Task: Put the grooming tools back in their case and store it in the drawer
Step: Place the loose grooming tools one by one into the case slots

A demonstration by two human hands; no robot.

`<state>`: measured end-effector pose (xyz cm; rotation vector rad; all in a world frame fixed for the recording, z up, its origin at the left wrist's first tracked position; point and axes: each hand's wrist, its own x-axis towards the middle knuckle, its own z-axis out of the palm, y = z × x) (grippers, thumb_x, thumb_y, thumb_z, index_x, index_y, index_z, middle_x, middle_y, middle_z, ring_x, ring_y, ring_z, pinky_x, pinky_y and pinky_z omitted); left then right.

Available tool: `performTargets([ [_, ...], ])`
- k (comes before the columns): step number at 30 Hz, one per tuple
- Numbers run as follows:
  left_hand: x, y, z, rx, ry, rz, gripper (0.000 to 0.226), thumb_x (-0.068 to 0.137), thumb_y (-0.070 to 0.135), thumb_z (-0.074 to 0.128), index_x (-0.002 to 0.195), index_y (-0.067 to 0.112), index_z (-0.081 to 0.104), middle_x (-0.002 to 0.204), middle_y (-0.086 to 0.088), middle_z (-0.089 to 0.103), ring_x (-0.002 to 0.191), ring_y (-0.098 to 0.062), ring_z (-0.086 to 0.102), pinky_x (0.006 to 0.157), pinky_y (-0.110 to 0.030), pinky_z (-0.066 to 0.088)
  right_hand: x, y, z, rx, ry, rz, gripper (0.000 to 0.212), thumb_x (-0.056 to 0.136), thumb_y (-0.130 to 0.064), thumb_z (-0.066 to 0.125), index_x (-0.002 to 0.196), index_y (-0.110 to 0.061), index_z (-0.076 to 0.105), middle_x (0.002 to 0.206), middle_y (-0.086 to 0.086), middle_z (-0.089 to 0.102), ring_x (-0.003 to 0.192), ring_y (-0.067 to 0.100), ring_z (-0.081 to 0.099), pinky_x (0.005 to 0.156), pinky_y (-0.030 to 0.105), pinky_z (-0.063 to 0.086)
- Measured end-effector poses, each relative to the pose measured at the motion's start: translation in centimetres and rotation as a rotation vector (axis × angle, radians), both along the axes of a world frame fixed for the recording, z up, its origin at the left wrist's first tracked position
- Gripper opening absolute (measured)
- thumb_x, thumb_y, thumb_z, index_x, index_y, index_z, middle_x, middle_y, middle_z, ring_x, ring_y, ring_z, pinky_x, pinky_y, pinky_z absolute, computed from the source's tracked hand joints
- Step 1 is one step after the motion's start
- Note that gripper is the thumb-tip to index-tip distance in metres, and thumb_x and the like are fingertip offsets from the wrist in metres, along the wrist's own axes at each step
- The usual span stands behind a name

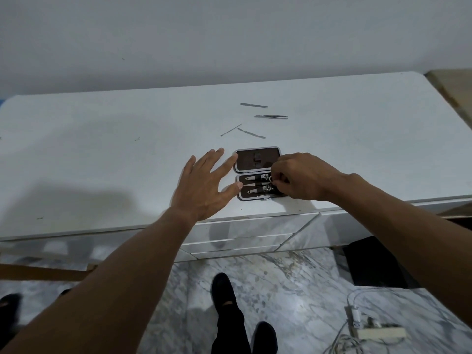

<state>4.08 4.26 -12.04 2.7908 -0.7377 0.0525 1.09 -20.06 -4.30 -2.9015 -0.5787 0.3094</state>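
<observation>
Case [257,162] lies open on tabletop [102,149]. Left hand [204,186] flat, fingers spread, steadying it. Right hand [298,178] pinched on scissors [271,179]. Risk: jostling case, unseating clippers [258,191]; four tools [251,134] lie loose.

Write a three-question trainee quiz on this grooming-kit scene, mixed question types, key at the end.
1. True or false: the case lies open on the table.
2. How many loose tools lie beyond the case? A) two B) four C) six
3. Fill in: the ____ hand works at tools inside the case.

Key:
1. True.
2. B: file, tweezers, thin pick, and pusher.
3. Right: right hand is at the case; left hand is spread flat beside it.
</observation>
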Motion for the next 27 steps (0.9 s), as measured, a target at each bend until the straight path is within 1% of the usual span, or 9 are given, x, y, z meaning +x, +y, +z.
performTargets([
  [6, 0.0, -0.1, 0.3, 0.015, 0.031, 0.006, 0.071, 0.09, 0.071, 0.018, 0.153, 0.04, 0.014, 0.163, -0.001, 0.016, 0.15, -0.018, 0.01, 0.122, -0.05, 0.007, 1.0, -0.2, -0.1, 0.044, 0.041, -0.02, 0.013, 0.083, -0.026, 0.055, 0.078, -0.018, 0.061, 0.084, -0.001, 0.067, 0.074, 0.025, 0.06, 0.066, 0.036, 0.052],
  [8, -0.1, -0.1, 0.3, 0.005, 0.042, 0.01, 0.071, 0.089, 0.071, 0.018, 0.153, 0.041, 0.013, 0.164, -0.003, 0.013, 0.151, -0.019, 0.008, 0.122, -0.049, 0.007, 1.6, -0.3, 0.0, 0.055, 0.043, -0.071, 0.011, 0.079, -0.029, 0.055, 0.073, -0.022, 0.06, 0.077, -0.003, 0.068, 0.07, 0.025, 0.06, 0.063, 0.033, 0.051],
  [10, -0.1, -0.2, 0.3, 0.001, 0.048, 0.011, 0.071, 0.089, 0.071, 0.019, 0.153, 0.041, 0.013, 0.164, -0.003, 0.013, 0.151, -0.019, 0.007, 0.122, -0.048, 0.007, 2.6, -0.4, 0.1, 0.057, -0.004, -0.143, 0.013, 0.078, -0.032, 0.054, 0.072, -0.022, 0.06, 0.075, -0.002, 0.068, 0.069, 0.027, 0.06, 0.06, 0.03, 0.047],
  [11, -0.1, -0.2, 0.3, 0.003, 0.046, 0.01, 0.07, 0.089, 0.07, 0.02, 0.153, 0.041, 0.013, 0.164, -0.003, 0.013, 0.151, -0.019, 0.008, 0.122, -0.048, 0.008, 3.3, -0.4, 0.1, 0.051, -0.045, -0.181, 0.015, 0.08, -0.032, 0.053, 0.073, -0.021, 0.061, 0.077, 0.0, 0.069, 0.07, 0.028, 0.06, 0.061, 0.03, 0.046],
  [13, 0.0, -0.2, 0.3, 0.009, 0.039, 0.012, 0.07, 0.09, 0.069, 0.022, 0.153, 0.041, 0.014, 0.164, -0.002, 0.014, 0.151, -0.019, 0.008, 0.122, -0.048, 0.008, 5.2, -0.5, 0.2, 0.041, -0.123, -0.267, 0.019, 0.085, -0.029, 0.052, 0.081, -0.015, 0.064, 0.085, 0.006, 0.069, 0.076, 0.032, 0.062, 0.066, 0.034, 0.05],
  [15, 0.0, -0.2, 0.3, 0.006, 0.03, 0.014, 0.07, 0.09, 0.068, 0.025, 0.153, 0.04, 0.016, 0.163, -0.003, 0.016, 0.15, -0.019, 0.01, 0.121, -0.048, 0.01, 7.5, -0.6, 0.2, 0.021, -0.165, -0.349, 0.019, 0.088, -0.02, 0.05, 0.089, -0.009, 0.065, 0.092, 0.012, 0.067, 0.081, 0.035, 0.062, 0.07, 0.039, 0.053],
  [19, -0.1, -0.2, 0.5, 0.0, 0.044, 0.014, 0.07, 0.09, 0.067, 0.029, 0.153, 0.04, 0.016, 0.163, -0.002, 0.017, 0.151, -0.018, 0.01, 0.121, -0.048, 0.012, 11.9, -0.6, -0.1, -0.042, -0.132, -0.402, 0.022, 0.088, -0.006, 0.047, 0.104, -0.002, 0.061, 0.105, 0.017, 0.06, 0.095, 0.037, 0.058, 0.076, 0.04, 0.049],
  [24, -0.1, -0.3, 0.6, 0.0, 0.055, 0.021, 0.07, 0.09, 0.067, 0.031, 0.153, 0.041, 0.016, 0.163, -0.001, 0.017, 0.151, -0.017, 0.009, 0.121, -0.048, 0.013, 14.5, 0.0, -0.9, -0.141, -0.075, -0.379, 0.022, 0.088, -0.003, 0.047, 0.106, -0.002, 0.058, 0.108, 0.017, 0.057, 0.101, 0.038, 0.058, 0.072, 0.037, 0.042],
  [27, -0.1, -0.3, 0.6, -0.009, 0.058, 0.026, 0.071, 0.089, 0.066, 0.034, 0.153, 0.041, 0.017, 0.163, 0.0, 0.018, 0.151, -0.017, 0.009, 0.121, -0.049, 0.014, 15.1, 0.1, -0.8, -0.177, -0.089, -0.398, 0.02, 0.086, -0.003, 0.046, 0.102, -0.001, 0.058, 0.105, 0.017, 0.059, 0.096, 0.038, 0.058, 0.069, 0.035, 0.038],
])
